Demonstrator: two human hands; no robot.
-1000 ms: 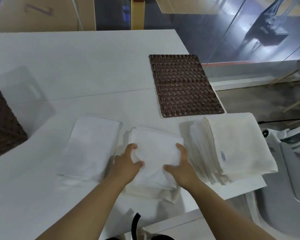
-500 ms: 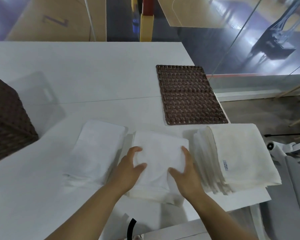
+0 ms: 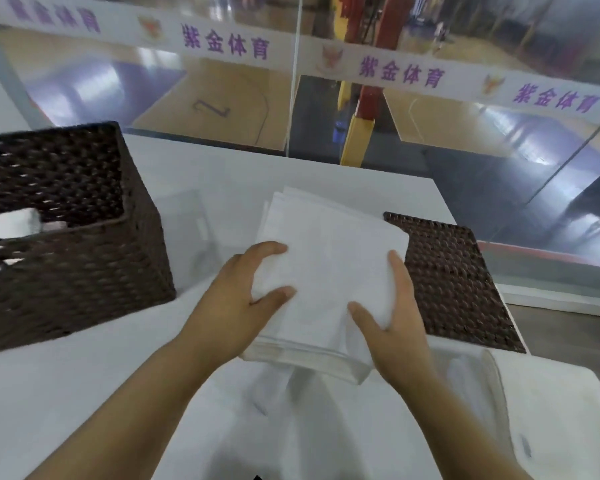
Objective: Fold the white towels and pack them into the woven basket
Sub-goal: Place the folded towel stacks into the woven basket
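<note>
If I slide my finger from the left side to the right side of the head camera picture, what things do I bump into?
Woven basket → left hand → folded white towel → right hand → flat woven lid → stack of towels.

The woven basket [image 3: 66, 237] stands left of the held towel stack [image 3: 329, 271], woven lid [image 3: 454, 282] right.
</note>
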